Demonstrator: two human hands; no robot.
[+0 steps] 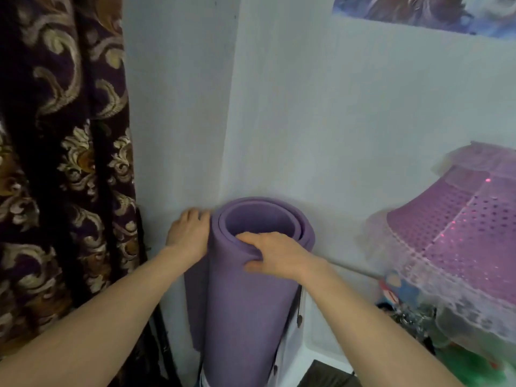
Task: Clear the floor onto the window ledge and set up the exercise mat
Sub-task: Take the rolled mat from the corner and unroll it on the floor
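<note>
- While the right hand point(275, 254) pinches the top rim of the rolled purple exercise mat point(245, 303), fingers curled inside the roll and thumb pressed on the outer face, the left hand point(190, 236) lies flat and open against the mat's left side, gripping nothing.
- Just left of the mat hangs a dark patterned curtain point(64, 163); to the right, near but apart, sits a pink perforated lampshade point(458, 236) with a lace fringe over cluttered coloured items.
- Standing upright, the mat has its long axis vertical, its open spiral end facing up.
- It occupies the room's corner, touching the pale blue wall point(321, 121); a poster point(424, 12) hangs high on the right.
</note>
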